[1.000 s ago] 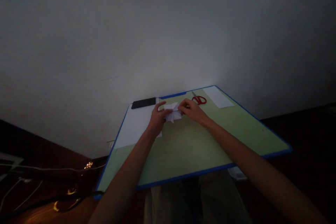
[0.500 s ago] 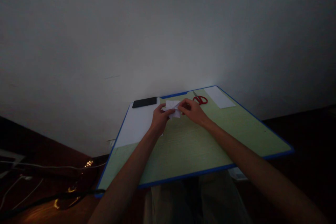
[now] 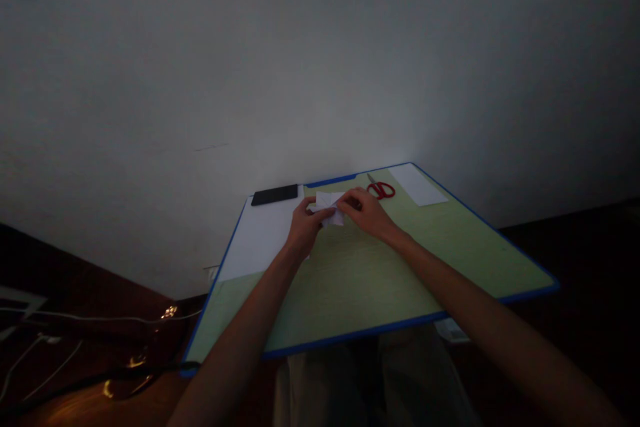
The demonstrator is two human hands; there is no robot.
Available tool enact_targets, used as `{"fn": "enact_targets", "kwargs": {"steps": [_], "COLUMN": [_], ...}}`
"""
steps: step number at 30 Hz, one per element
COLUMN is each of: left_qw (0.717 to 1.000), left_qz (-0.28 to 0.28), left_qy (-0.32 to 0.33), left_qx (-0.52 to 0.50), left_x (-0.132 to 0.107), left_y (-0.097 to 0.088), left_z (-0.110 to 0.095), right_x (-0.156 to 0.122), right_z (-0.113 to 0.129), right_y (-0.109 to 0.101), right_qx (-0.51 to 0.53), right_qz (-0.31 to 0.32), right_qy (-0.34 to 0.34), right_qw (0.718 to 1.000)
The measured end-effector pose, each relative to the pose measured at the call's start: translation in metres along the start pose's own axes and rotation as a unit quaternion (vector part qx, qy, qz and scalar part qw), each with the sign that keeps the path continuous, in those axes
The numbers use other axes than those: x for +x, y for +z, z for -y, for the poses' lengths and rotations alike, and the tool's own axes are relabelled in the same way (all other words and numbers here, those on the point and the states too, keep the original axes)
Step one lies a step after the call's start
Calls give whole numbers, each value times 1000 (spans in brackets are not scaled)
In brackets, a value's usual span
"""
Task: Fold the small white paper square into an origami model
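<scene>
A small white folded paper with crease lines is held up between both hands over the middle of the table. My left hand pinches its left side, thumb across the front. My right hand grips its right side between thumb and fingertips, hiding that edge. Just beyond my right hand lie red-handled scissors, blades pointing to the back. Under and left of my left hand, a large white sheet lies flat on the table.
The green table has a blue rim and stands against a grey wall. A black phone-like slab rests on the sheet's back edge. A white paper strip lies at the back right. Cables run at the lower left.
My right thumb and fingertips have shifted slightly left along the folded paper, toward its centre. My left hand keeps its hold almost unmoved.
</scene>
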State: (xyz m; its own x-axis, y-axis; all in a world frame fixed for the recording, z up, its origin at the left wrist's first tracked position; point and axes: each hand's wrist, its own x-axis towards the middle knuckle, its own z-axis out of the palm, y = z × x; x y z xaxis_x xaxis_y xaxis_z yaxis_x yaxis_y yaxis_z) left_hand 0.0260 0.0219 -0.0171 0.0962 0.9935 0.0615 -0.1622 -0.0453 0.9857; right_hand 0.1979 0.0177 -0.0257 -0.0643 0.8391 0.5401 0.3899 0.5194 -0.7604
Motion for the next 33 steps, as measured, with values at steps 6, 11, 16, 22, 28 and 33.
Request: {"fn": "enact_targets", "kwargs": {"steps": [6,11,16,22,28,33], "left_qw": [1000,1000,998,994,994,993], "left_qz": [-5,-10,-11,-1,15,40], "left_qy": [-2,-11,-34,-61,-65,-67], "left_qx": [1,-17,-60,-89,-83,-86], "left_x": [0,1,1,-3,-2,-2], "left_y": [0,1,1,3,3,0], "left_z": [1,1,-1,-8,-7,-6], "right_x": [-1,-3,-4,-3,-3,-2], "right_z": [3,7,10,7,4,2], "right_y": [-1,-4,-8,-10,-8,-7], "right_qx": [7,-18,-30,-36,-38,-22], "right_qz": [4,39,69,73,72,64], "right_qy": [-21,-72,-113,-127,-123,-119], "right_qw": [1000,996,991,989,989,991]}}
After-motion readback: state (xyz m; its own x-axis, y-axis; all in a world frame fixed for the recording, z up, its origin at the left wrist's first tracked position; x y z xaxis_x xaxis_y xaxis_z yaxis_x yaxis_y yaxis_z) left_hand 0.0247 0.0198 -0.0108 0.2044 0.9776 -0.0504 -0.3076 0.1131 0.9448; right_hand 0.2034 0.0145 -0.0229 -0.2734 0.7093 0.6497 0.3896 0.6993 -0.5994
